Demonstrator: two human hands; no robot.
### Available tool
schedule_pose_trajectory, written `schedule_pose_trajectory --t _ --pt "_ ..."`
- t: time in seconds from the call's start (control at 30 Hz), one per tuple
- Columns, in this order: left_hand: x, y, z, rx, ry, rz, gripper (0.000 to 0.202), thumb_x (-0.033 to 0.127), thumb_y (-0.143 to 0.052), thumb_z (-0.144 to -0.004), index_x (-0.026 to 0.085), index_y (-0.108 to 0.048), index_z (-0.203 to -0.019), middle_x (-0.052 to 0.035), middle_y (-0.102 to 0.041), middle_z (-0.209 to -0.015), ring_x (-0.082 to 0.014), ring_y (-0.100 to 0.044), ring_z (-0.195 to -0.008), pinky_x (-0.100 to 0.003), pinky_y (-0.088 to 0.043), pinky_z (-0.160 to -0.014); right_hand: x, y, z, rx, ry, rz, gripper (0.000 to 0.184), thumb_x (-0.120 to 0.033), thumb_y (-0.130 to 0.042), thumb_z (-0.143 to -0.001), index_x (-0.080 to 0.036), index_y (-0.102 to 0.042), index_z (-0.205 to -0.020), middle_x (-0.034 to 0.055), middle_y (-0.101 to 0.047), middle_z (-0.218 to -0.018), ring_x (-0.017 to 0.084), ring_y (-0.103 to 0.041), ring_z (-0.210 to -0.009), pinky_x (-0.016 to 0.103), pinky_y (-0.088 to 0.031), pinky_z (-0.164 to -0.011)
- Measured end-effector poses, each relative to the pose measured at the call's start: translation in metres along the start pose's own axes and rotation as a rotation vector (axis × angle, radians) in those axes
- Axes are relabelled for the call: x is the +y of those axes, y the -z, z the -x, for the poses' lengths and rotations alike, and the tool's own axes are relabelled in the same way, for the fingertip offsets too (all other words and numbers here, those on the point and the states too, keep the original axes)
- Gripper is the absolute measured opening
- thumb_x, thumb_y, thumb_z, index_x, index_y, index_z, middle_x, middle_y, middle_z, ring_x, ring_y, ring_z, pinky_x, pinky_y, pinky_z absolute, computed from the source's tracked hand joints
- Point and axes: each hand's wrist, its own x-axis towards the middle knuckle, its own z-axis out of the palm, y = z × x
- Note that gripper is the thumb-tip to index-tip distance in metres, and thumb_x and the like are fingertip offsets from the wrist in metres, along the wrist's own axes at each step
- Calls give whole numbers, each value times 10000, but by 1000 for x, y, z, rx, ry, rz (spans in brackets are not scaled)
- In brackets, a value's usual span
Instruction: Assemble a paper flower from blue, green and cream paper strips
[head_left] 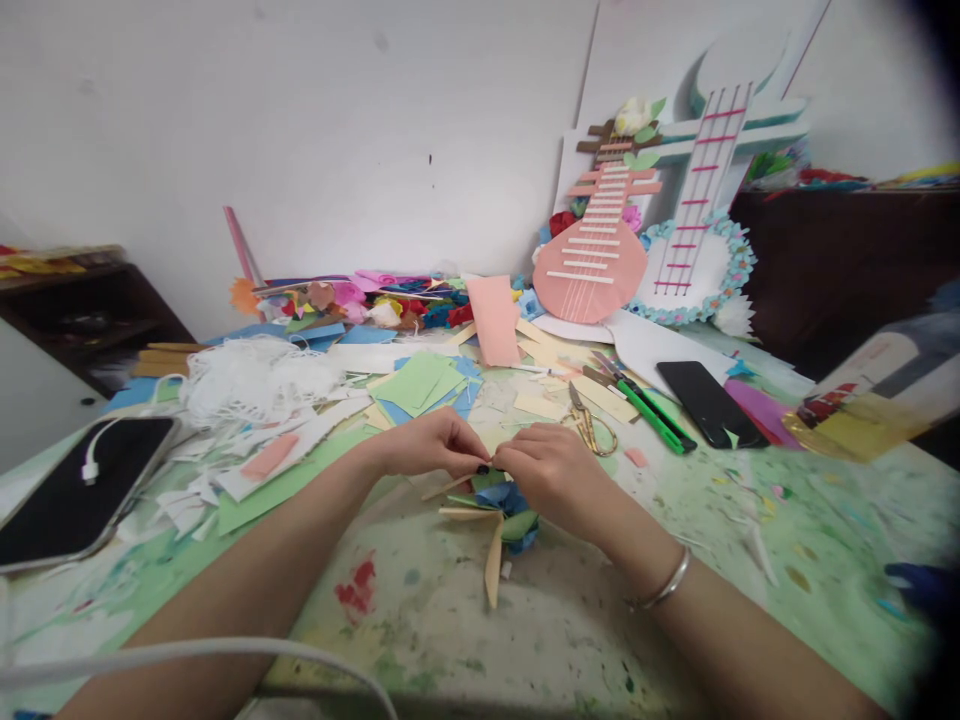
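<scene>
My left hand [439,442] and my right hand [553,470] meet over the front middle of the table, fingertips pinched together almost touching. Whatever they pinch is small and mostly covered by the fingers. Directly below the fingertips is a bunch of folded paper pieces [517,528], made up of blue paper, green leaf shapes and cream strips. One cream leaf-shaped strip [493,570] points toward me. Whether the fingers hold part of this bunch or a separate piece, I cannot tell. A silver bangle [667,585] circles my right wrist.
Scissors [589,420], a green cutter [652,412] and a black phone [709,403] lie beyond my right hand. Green paper sheets [420,382], white string [255,380] and a tablet [82,490] are leftward. Paper lutes [592,265] lean at the back. A white cable [225,648] crosses in front.
</scene>
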Motion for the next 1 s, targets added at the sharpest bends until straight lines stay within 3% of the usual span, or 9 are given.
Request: schedule_pose_trajectory --t 0.17,0.27,0.37,0.47,0.57,0.77,0.87,0.93,1.0 --pt "-5 -4 -4 87 -56 -29 270 306 -539 -774 113 -703 -867 -25 -641 -663 -101 -526 -572 -174 -401 -523 4 -2 -2 40 -46 -66 181 -76 -426 -830 -161 -568 -757 25 -591 -627 132 -505 -621 262 -326 -606" --pt "-8 -3 -5 147 -69 29 261 322 -592 -735 123 -720 -843 -29 -659 -683 -118 -547 -597 -192 -417 -552 7 3 -4 178 -70 -117 191 -81 -429 -832 -166 -595 -874 58 -665 -802 159 -571 -815 291 -391 -732" --pt "-12 -1 -6 242 -18 109 221 302 -665 -668 119 -728 -776 -40 -670 -671 -130 -564 -604 -210 -434 -574 10 9 -4 356 -129 -134 235 -86 -450 -827 -182 -579 -999 71 -659 -1016 199 -531 -1035 372 -382 -883" --pt "-14 -2 -7 340 34 206 211 294 -702 -634 108 -713 -734 -58 -676 -672 -121 -571 -592 -216 -443 -577 13 13 -3 492 -243 -131 286 -98 -463 -818 -205 -564 -1063 74 -645 -1057 227 -515 -1064 431 -386 -900" --pt "-15 -4 -9 367 36 336 185 271 -719 -624 103 -668 -684 -41 -655 -621 -94 -558 -545 -194 -424 -539 14 12 -2 546 -323 -136 320 -116 -475 -812 -216 -545 -1108 79 -625 -1097 241 -500 -1070 458 -385 -907" --pt "-17 -7 -11 393 22 530 198 161 -754 -561 91 -579 -624 -32 -643 -602 -96 -574 -543 -192 -423 -540 12 5 -4 533 -541 -234 447 -212 -533 -795 -190 -423 -1228 119 -452 -1305 251 -371 -1193 465 -334 -969" --pt "-17 -8 -11 404 26 601 217 133 -765 -528 90 -567 -607 -38 -651 -608 -106 -585 -547 -204 -435 -546 14 -5 -5 529 -770 -507 608 -324 -628 -722 -166 -378 -1254 158 -449 -1281 261 -467 -1100 444 -411 -877" --pt "-14 -10 -11 411 43 642 219 120 -767 -512 88 -565 -591 -34 -643 -586 -101 -577 -529 -198 -427 -531 14 -12 -5 379 -839 -827 511 -377 -640 -702 -151 -500 -1138 130 -589 -1092 231 -564 -942 386 -459 -789" --pt "-10 -13 -11 395 61 671 209 109 -763 -503 84 -572 -583 -24 -625 -550 -90 -561 -507 -184 -409 -508 13 -15 -6 155 -801 -1126 347 -402 -618 -716 -134 -628 -936 88 -661 -857 198 -600 -803 322 -472 -714"
